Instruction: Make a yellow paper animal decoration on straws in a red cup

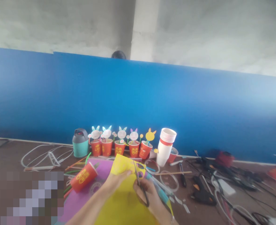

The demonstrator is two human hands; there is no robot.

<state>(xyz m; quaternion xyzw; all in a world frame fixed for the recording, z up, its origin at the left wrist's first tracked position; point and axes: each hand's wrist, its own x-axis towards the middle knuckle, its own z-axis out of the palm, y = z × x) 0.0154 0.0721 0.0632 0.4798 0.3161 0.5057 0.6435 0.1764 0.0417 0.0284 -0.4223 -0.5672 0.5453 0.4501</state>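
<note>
A piece of yellow paper (119,163) is pinched in my left hand (118,180), whose fingers lie along its lower edge. My right hand (149,194) is closed round black-handled scissors (138,180), with the blades upright against the right part of that paper. Rounded cut-outs or holes show near the blades; their exact shape is blurred. Beneath both hands lies a larger yellow sheet (122,203), over a purple sheet (74,206). To the left, a red paper cup (84,177) rests on its side.
Red cups (107,147) with paper rabbit heads line the blue partition (138,100). A teal container (80,146) stands left of them, stacked white cups (165,147) right. A black glue gun (202,192), a marker (182,175) and tangled cables lie at right. A head shows above the partition.
</note>
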